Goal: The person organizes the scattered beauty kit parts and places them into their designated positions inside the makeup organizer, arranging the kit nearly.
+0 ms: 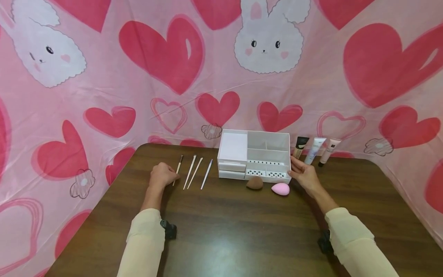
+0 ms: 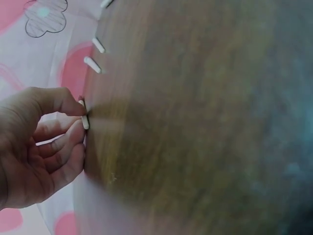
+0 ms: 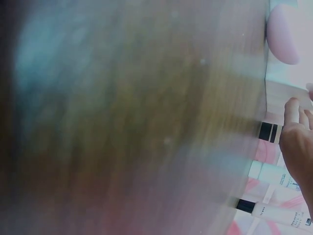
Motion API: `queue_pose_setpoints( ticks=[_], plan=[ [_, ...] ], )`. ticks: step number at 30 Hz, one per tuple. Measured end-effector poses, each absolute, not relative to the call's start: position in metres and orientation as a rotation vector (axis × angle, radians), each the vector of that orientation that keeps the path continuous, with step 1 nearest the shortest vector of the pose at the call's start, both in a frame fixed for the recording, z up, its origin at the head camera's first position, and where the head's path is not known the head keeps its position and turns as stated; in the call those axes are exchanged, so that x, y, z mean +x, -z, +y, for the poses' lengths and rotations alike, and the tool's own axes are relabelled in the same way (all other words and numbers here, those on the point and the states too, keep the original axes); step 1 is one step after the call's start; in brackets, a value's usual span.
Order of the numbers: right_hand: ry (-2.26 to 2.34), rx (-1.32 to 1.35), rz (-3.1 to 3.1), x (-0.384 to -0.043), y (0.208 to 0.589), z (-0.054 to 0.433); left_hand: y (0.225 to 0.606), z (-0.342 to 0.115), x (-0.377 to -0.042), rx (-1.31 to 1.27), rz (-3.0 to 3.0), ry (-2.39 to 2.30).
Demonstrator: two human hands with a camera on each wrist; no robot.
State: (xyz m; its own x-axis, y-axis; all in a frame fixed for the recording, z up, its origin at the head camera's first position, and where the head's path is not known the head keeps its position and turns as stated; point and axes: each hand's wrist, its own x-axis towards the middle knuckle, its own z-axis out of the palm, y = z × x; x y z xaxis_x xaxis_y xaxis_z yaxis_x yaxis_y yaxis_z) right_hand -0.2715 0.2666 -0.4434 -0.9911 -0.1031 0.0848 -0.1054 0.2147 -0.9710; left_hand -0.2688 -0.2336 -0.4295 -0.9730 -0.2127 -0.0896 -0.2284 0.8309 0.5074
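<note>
My left hand (image 1: 162, 175) pinches the leftmost makeup brush (image 1: 178, 165) low on its pale handle, between thumb and fingers, as the left wrist view also shows. Two white makeup brushes (image 1: 190, 172) and a thin lilac stick (image 1: 207, 174) lie in a row just right of it. Fingers of my right hand (image 1: 306, 176) touch the right side of a white organizer (image 1: 232, 143), which has drawers on its left and compartments on its right. In front of the organizer sit a brown makeup sponge (image 1: 255, 183) and a pink makeup sponge (image 1: 280, 189).
Three cosmetic tubes stand right of the organizer: one with a black top (image 1: 301, 144), a white one (image 1: 315, 149) and a pale pink one (image 1: 330, 150). A pink heart-patterned cloth (image 1: 214, 77) hangs behind the wooden table (image 1: 242, 231).
</note>
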Motion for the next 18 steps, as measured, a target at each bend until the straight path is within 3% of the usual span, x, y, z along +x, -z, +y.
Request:
queue_pose_setpoints(
  ticks=[18],
  plan=[
    [-1.930,0.213,-2.458,-0.2716,0.4448,0.2664,0.4337,-0.2331,-0.2704,-0.345,3.008,-0.847]
  ],
)
